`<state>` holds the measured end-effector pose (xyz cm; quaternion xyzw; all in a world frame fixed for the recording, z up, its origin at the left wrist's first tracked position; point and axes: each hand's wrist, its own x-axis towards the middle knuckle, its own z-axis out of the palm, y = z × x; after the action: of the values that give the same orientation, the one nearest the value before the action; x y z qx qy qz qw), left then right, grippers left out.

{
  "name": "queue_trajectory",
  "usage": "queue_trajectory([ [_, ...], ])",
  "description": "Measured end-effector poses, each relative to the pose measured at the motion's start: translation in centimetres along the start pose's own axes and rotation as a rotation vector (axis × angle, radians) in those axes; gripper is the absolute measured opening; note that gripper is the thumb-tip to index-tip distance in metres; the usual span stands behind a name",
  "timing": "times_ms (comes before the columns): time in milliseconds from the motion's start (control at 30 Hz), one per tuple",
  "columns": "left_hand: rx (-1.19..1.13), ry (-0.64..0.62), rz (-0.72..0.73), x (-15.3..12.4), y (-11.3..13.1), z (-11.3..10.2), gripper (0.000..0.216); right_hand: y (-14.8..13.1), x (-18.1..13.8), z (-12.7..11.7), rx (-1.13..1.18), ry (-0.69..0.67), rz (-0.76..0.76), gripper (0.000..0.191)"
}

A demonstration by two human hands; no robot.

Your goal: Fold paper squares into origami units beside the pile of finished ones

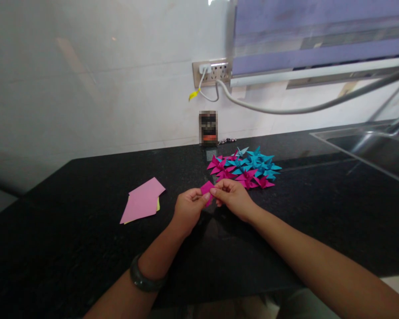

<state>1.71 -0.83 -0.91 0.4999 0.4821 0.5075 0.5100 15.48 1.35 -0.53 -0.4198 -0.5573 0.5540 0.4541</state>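
Observation:
Both my hands meet just above the black countertop and pinch one small folded magenta paper. My left hand grips its left side; a dark bangle sits on that wrist. My right hand grips its right side with thumb and fingertips. Just behind my hands lies a pile of several folded paper stars in magenta and teal. To the left, flat pink paper sheets rest on the counter with a yellow sheet showing under them.
A small dark object stands against the white tiled wall. Above it a wall socket holds a white plug and cable. A steel sink lies at the right, under a window blind.

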Motion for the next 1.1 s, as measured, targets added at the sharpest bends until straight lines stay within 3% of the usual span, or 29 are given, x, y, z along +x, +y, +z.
queue_trajectory([
  [200,-0.03,0.043,-0.025,0.1,0.3,-0.2,0.021,-0.1,0.1,-0.8,-0.137,-0.103,-0.014,0.018],
  [433,-0.082,0.072,-0.065,0.0,0.7,-0.1,0.023,-0.1,0.1,-0.7,-0.116,-0.127,-0.039,0.02],
  [833,-0.305,0.041,-0.129,-0.2,0.9,-0.1,0.017,-0.4,-0.4,-0.3,0.003,-0.103,-0.102,0.013],
  [1000,-0.374,-0.018,-0.159,-0.3,1.2,-0.1,0.015,-0.2,-0.4,-0.1,0.125,-0.101,-0.044,0.008],
  [1100,-0.371,-0.063,-0.2,-0.4,1.5,0.0,0.019,-0.2,-0.3,-0.5,0.083,-0.11,-0.062,0.008],
])
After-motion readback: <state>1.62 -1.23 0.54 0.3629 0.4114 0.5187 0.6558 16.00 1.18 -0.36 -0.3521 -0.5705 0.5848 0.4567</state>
